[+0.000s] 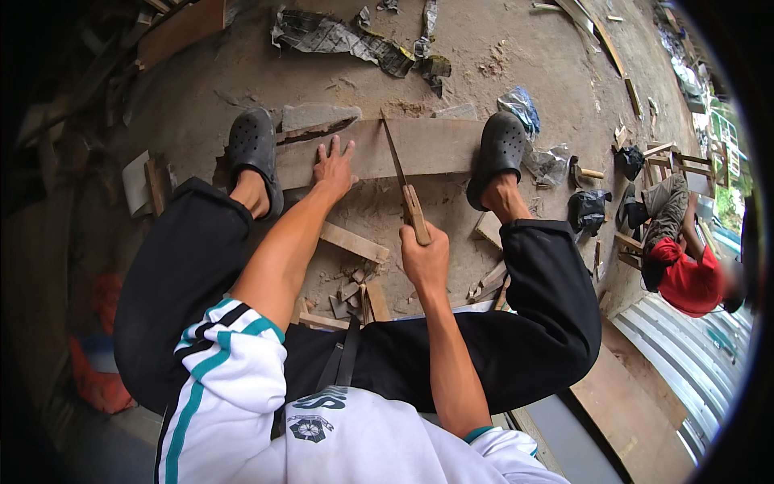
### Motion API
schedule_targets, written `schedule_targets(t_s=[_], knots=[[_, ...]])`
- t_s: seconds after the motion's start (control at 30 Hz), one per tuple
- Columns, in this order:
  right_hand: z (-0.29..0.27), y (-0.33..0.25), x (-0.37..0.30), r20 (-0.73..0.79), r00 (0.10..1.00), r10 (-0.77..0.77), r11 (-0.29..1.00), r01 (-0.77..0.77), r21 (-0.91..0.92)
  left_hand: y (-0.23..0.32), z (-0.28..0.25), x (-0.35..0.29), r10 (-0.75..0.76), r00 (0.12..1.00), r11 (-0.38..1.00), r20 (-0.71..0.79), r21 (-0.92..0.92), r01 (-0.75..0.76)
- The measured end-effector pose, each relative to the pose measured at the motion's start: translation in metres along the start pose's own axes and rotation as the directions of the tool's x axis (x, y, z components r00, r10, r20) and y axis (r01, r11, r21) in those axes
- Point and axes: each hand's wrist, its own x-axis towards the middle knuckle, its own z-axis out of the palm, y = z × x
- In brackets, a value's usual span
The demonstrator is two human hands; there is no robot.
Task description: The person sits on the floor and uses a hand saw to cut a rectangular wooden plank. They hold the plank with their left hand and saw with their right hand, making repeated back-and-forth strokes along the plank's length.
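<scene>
The fingers of the left hand are spread wide and pressed flat on a wooden plank; they grip nothing, only bear down on the board near its left end; the fingers of the right hand are curled tight round the wooden handle of a long knife, whose dark blade points to twelve o'clock and slightly left, its tip lying over the near edge of the plank. The plank lies crosswise on the dusty concrete floor, just beyond the hands at twelve o'clock; its left end is split and ragged; a black clog stands on that end at about eleven o'clock from the left hand, and a second black clog stands on the right end at about one o'clock from the right hand. The person squats in black trousers and a white jacket with teal stripes; between the feet, at six o'clock from the plank, lies a litter of wood offcuts and chips. Crumpled paper lies at twelve o'clock, well beyond the plank; at three o'clock another person in a red shirt crouches among wooden frames, well apart.
</scene>
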Motion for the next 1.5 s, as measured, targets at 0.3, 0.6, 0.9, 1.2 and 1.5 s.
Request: schedule_targets(t_s=[0.3,0.6,0.9,1.2,1.5], knots=[[0.009,0.005,0.005,0.010,0.999,-0.050,0.999,0.050,0.023,0.002,-0.006,-0.004,-0.099,0.992,0.968,-0.075,-0.239,0.078],[0.009,0.015,-0.009,-0.028,0.996,-0.085,0.996,0.086,0.017,-0.009,0.008,-0.038,-0.189,0.968,0.974,-0.167,-0.161,0.162],[0.005,0.014,-0.016,-0.046,0.988,-0.145,0.987,0.148,0.070,-0.002,0.018,-0.057,-0.014,0.991,1.000,-0.136,-0.019,0.012],[0.011,0.021,0.000,0.001,0.996,-0.092,0.996,0.092,0.000,0.001,0.030,-0.070,-0.095,0.992,0.963,-0.081,-0.261,0.071],[0.020,0.020,0.007,-0.017,0.995,-0.098,0.995,0.098,0.004,0.012,0.044,-0.104,-0.179,0.982,0.874,0.062,-0.449,0.187]])
